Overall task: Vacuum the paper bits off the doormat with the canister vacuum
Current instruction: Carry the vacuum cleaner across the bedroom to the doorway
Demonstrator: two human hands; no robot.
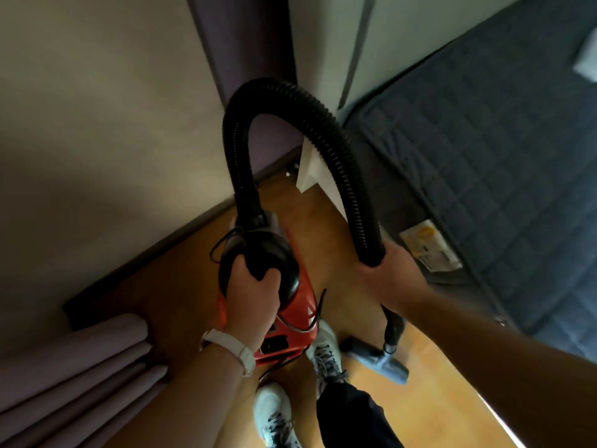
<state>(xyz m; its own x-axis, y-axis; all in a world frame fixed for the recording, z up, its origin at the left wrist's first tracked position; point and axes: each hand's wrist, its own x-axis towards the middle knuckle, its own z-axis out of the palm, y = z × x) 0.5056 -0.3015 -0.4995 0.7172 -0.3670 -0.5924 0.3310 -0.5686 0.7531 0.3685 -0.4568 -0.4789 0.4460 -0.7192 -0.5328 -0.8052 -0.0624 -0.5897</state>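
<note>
A red and black canister vacuum (290,315) hangs above the wooden floor in the middle of the view. My left hand (253,295) grips its black carry handle on top. A ribbed black hose (281,101) arches up from the canister and down to the right. My right hand (386,273) grips the hose's lower end, where the wand begins. Below that hand, the grey floor nozzle (378,358) sits close to the floor beside my feet. A thin black cord loops around the canister. No doormat or paper bits are in view.
A dark quilted mattress (484,150) with a white label lies on the right. A pale wall and dark baseboard (155,250) run along the left, with lilac curtain folds (74,367) at bottom left. My white sneakers (274,412) stand on the wooden floor (429,409).
</note>
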